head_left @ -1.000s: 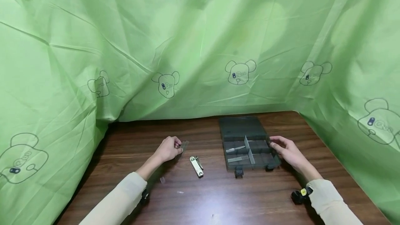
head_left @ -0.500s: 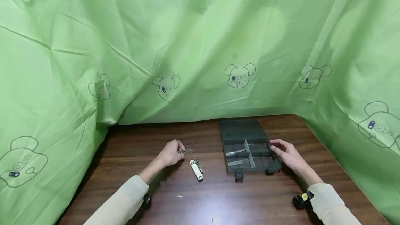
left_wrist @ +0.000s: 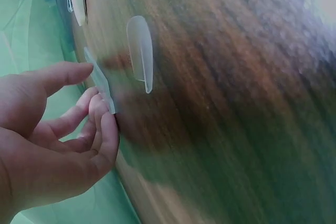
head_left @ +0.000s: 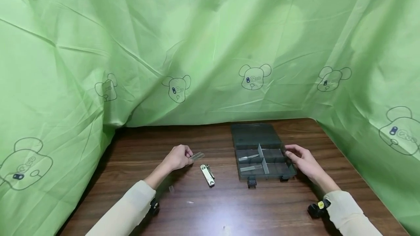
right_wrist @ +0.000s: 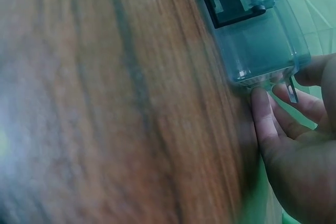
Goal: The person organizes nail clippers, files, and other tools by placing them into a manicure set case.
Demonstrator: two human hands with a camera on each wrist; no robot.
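My left hand (head_left: 178, 157) pinches a thin clear plastic strip (head_left: 198, 156), which looks like a box divider, low over the wooden table. In the left wrist view, the thumb and fingers meet along the strip's (left_wrist: 103, 85) edges. On the right lies a smoky plastic compartment box (head_left: 287, 172), lid raised back, with upright dividers (head_left: 264, 166) inside. Flat strips (head_left: 251, 168) lie in its left compartments. My right hand (head_left: 303, 161) grips the box's right end; in the right wrist view, its fingers (right_wrist: 261, 114) bend against the box's lower corner, beside a small clear tab.
An off-white folding pocket tool (head_left: 207, 175) lies between the left hand and the box. Nearer the front is a small bent clear piece (head_left: 171, 188). Two black latches (head_left: 251, 182) stick out at the box front. Green cloth (head_left: 210, 94) hangs around the table.
My left hand has shifted slightly right and turned the clear strip from steep to more sideways, pointing right. The right hand stays at the box's right end.
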